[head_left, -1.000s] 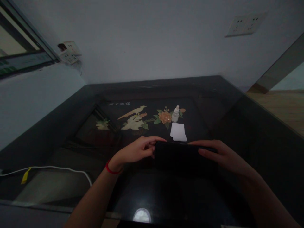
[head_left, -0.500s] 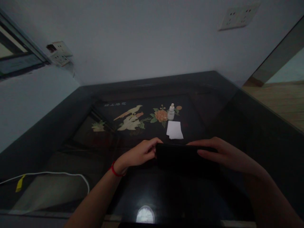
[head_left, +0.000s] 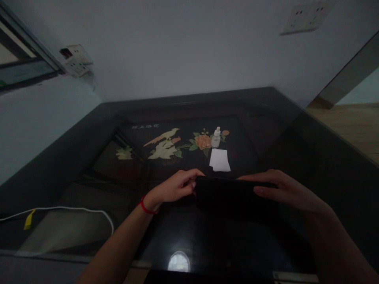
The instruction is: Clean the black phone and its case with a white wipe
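A black, flat, oblong object [head_left: 227,193] is held between my two hands above the dark table; it is too dark to make out its kind. My left hand [head_left: 180,185], with a red cord on the wrist, pinches its left end. Across the right end lies my right hand [head_left: 275,187], thumb on the near face and fingers behind the top edge. Just beyond the object are white paper sheets [head_left: 220,160], slightly overlapping. Behind them stands a small clear bottle [head_left: 216,139] with a white dropper top.
The glossy dark table [head_left: 183,103] bears a bird-and-flower picture [head_left: 162,148] and meets the wall at the back. A white cable [head_left: 68,208] with a yellow tag [head_left: 29,220] lies at the left. Wall sockets [head_left: 308,17] are at upper right, with more sockets [head_left: 77,59] at upper left.
The whole view has shifted slightly. My right hand's thumb sits a little farther right along the black object; both hands still hold it.
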The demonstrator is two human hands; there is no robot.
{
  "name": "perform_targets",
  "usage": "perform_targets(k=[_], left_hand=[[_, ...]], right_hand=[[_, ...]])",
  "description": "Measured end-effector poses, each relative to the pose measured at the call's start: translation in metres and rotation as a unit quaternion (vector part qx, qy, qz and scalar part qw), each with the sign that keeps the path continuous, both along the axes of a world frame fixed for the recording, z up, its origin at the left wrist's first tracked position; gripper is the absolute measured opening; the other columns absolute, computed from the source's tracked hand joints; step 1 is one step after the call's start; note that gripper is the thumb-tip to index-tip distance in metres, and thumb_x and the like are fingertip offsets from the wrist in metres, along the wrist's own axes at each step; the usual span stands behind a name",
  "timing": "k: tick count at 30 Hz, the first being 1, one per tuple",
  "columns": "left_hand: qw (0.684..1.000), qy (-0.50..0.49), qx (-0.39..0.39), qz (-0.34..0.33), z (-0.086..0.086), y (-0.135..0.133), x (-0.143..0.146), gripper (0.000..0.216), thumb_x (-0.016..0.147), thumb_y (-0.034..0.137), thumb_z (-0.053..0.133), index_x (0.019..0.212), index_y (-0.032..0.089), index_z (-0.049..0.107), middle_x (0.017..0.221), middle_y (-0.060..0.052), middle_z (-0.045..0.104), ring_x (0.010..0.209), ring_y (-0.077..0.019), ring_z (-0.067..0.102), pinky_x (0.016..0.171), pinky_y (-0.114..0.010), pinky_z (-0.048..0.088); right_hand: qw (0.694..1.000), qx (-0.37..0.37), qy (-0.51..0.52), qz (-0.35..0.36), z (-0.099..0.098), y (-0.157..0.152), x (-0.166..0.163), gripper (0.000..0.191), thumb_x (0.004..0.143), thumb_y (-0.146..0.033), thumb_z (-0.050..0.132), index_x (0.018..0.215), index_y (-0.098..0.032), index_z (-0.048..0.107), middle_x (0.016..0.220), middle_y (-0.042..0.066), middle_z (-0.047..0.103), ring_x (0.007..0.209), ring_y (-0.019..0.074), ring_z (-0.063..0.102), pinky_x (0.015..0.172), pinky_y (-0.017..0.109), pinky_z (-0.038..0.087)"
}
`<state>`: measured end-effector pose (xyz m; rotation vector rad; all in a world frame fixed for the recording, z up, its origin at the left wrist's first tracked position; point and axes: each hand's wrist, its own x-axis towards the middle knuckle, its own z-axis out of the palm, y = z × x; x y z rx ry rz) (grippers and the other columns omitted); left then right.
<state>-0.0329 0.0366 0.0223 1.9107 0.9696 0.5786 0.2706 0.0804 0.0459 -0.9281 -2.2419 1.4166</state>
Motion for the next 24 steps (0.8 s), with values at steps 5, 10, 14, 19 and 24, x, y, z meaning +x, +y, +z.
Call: perform_targets(k=[5,10,14,19,24], left_hand=[[1.000,-0.013,0.001,-0.002,-0.003,0.001,-0.001,0.031,0.076,0.010,0.041,0.104,0.015,0.054,0.063,0.005,0.050,0.054,-0.0081,0.045,0.050,-0.019,0.031],[1.000,-0.020,-0.005,-0.001,-0.007,0.001,0.002,0.027,0.079,0.013,0.044,0.102,0.014,0.057,0.058,0.007,0.043,0.052,-0.0072,0.038,0.049,-0.020,0.028],[0.999,-0.034,-0.021,0.020,-0.005,0.001,0.001,0.027,0.084,0.021,0.047,0.107,0.016,0.059,0.066,0.004,0.052,0.059,-0.0087,0.045,0.055,-0.020,0.035],[0.981,-0.141,-0.086,0.106,-0.001,0.004,-0.004,0.035,0.088,0.038,0.048,0.118,0.022,0.057,0.094,-0.004,0.063,0.079,-0.0142,0.057,0.067,-0.024,0.045],[0.852,-0.376,-0.139,0.338,-0.010,0.008,0.009,0.031,0.084,0.042,0.055,0.107,0.022,0.060,0.100,-0.003,0.063,0.087,-0.0158,0.059,0.067,-0.025,0.051]], right_hand=[[1.000,-0.009,0.000,0.000,-0.003,0.000,0.000,0.032,0.082,-0.041,0.060,0.111,-0.029,0.069,0.094,0.001,0.075,0.078,0.0200,0.070,0.072,0.030,0.055],[0.999,-0.023,-0.004,0.027,0.000,-0.001,0.000,0.035,0.082,-0.044,0.060,0.110,-0.026,0.070,0.082,0.000,0.075,0.067,0.0184,0.069,0.064,0.027,0.054],[0.999,-0.039,-0.002,-0.024,-0.001,0.000,-0.003,0.035,0.080,-0.047,0.062,0.106,-0.026,0.072,0.096,0.003,0.074,0.084,0.0228,0.070,0.076,0.032,0.055],[0.988,-0.079,0.030,-0.129,-0.008,-0.003,-0.016,0.043,0.075,-0.054,0.064,0.103,-0.022,0.072,0.104,0.008,0.072,0.092,0.0270,0.068,0.080,0.037,0.055],[0.964,-0.019,0.076,-0.253,-0.017,-0.014,-0.036,0.044,0.079,-0.053,0.059,0.104,-0.019,0.069,0.102,0.008,0.072,0.092,0.0270,0.067,0.078,0.037,0.054]])
